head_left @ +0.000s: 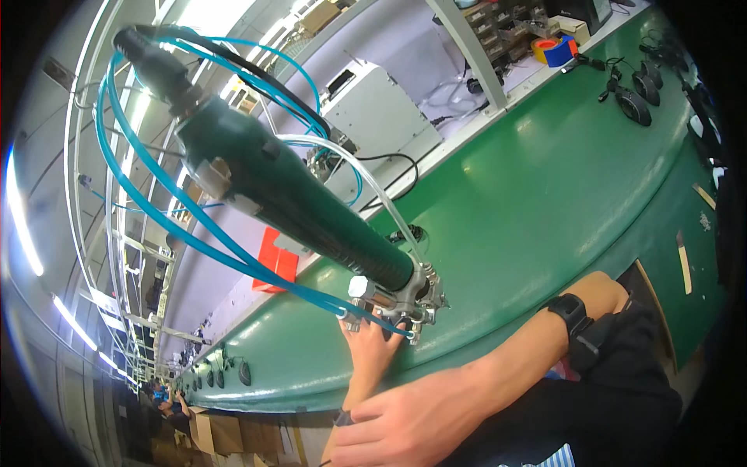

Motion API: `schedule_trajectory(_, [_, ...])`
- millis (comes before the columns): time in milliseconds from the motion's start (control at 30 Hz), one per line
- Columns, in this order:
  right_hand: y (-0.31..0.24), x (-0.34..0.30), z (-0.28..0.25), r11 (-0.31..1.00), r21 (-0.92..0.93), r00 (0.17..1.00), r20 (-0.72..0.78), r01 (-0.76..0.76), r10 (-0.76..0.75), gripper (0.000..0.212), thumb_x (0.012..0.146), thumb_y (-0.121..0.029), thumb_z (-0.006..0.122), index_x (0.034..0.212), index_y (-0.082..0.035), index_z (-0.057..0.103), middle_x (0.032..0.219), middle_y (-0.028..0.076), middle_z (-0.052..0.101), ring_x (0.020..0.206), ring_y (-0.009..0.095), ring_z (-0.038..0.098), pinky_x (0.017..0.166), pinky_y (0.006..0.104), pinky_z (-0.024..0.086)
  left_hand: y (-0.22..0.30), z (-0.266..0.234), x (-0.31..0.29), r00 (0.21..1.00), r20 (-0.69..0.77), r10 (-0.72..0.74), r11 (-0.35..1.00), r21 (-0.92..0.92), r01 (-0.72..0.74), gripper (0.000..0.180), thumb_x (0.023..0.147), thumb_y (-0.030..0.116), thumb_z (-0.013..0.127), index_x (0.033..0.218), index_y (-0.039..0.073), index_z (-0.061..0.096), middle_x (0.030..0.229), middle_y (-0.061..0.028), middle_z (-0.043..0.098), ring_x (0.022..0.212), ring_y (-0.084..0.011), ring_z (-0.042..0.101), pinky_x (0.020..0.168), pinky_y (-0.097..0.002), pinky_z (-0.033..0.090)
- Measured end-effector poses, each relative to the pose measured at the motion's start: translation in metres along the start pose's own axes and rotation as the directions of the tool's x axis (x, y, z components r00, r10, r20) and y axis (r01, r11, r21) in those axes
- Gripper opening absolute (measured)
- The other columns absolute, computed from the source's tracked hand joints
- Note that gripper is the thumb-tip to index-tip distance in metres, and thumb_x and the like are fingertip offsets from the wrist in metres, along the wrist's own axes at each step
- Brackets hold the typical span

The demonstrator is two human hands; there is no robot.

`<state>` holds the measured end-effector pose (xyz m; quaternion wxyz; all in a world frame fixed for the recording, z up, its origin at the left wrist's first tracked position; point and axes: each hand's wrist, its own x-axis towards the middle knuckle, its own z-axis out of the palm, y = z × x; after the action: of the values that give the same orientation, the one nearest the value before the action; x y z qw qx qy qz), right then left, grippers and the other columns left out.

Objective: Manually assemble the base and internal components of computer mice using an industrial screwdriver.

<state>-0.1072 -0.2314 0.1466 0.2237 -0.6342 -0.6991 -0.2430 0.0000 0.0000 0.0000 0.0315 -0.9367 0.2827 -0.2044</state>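
Observation:
A long dark green cylinder tool [296, 194] hangs aslant over the bench, with blue hoses and a metal valve head [401, 300] at its lower end. Just behind this head is my left hand [369, 350], its fingers bent around a small dark thing that the metal mostly hides. My right arm crosses in front of my left forearm. At the lower edge my right hand [389, 432] is curled, slightly blurred, and a thin dark cord shows by its fingertips; what it grips is hidden. A black band [572, 315] sits on my right forearm.
Black corded computer mice [634, 107] lie at the far right of the green bench [529, 194], more [245, 372] at the left. Behind the tool stand a grey metal box [381, 109] and a red bin [276, 261]. Tape rolls [556, 51] lie at the back right. Cardboard boxes [216, 432] stand lower left.

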Motion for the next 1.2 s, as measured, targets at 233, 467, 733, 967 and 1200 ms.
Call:
schedule_trajectory(233, [0.024, -0.022, -0.065, 0.990, -0.090, 0.397, -0.909, 0.105, -0.125, 0.026, 0.080, -0.008, 0.067, 0.105, 0.003, 0.065, 0.100, 0.016, 0.062, 0.083, 0.027, 0.064, 0.077, 0.0332, 0.054, 0.027, -0.015, 0.027, 0.995, 0.060, 0.074, 0.995, -0.070, -0.070, 0.057, 0.078, 0.028, 0.076, 0.127, 0.005, 0.060, 0.133, -0.0208, 0.054, 0.128, -0.0419, 0.045, 0.106, -0.0535, 0.037])
schedule_trajectory(467, [0.068, -0.035, -0.085, 0.941, 0.253, 0.271, -0.911, -0.223, 0.310, 0.056, 0.083, -0.008, 0.066, 0.133, 0.001, 0.043, 0.123, 0.021, 0.046, 0.107, 0.035, 0.052, 0.093, 0.0401, 0.045, 0.041, -0.024, 0.049, 0.977, 0.179, 0.117, 0.945, -0.323, -0.054, 0.049, 0.086, 0.027, 0.068, 0.128, 0.004, 0.059, 0.130, -0.0220, 0.058, 0.120, -0.0421, 0.053, 0.098, -0.0515, 0.044])
schedule_trajectory(733, [0.097, -0.061, -0.091, 0.610, 0.761, 0.444, -0.478, -0.221, 0.758, 0.044, 0.085, -0.016, 0.074, 0.121, 0.003, 0.055, 0.094, 0.004, 0.060, 0.076, 0.011, 0.058, 0.070, 0.0267, 0.048, 0.034, -0.003, 0.091, 0.962, 0.248, -0.117, 0.666, -0.698, 0.261, 0.036, 0.093, 0.021, 0.060, 0.121, -0.001, 0.059, 0.105, -0.0159, 0.066, 0.098, -0.0319, 0.065, 0.089, -0.0416, 0.049])
schedule_trajectory(967, [0.100, -0.066, -0.106, 0.541, 0.765, 0.218, -0.496, -0.348, 0.841, 0.054, 0.084, -0.018, 0.071, 0.130, 0.002, 0.053, 0.083, 0.001, 0.058, 0.052, 0.005, 0.050, 0.048, 0.0196, 0.037, 0.082, 0.017, 0.135, 0.796, 0.604, 0.043, -0.799, -0.458, 0.391, 0.068, 0.104, 0.055, 0.031, 0.131, -0.005, 0.047, 0.118, -0.0183, 0.061, 0.115, -0.0329, 0.061, 0.103, -0.0431, 0.050])
schedule_trajectory(1200, [0.103, -0.063, -0.100, 0.510, 0.737, 0.162, -0.494, -0.444, 0.855, 0.042, 0.086, -0.014, 0.065, 0.121, 0.008, 0.055, 0.078, 0.011, 0.067, 0.055, 0.008, 0.054, 0.054, 0.0214, 0.043, 0.085, 0.050, 0.131, 0.881, 0.451, 0.144, -0.929, -0.245, 0.278, 0.070, 0.100, 0.058, 0.035, 0.134, -0.003, 0.046, 0.117, -0.0181, 0.062, 0.116, -0.0329, 0.060, 0.108, -0.0447, 0.047])
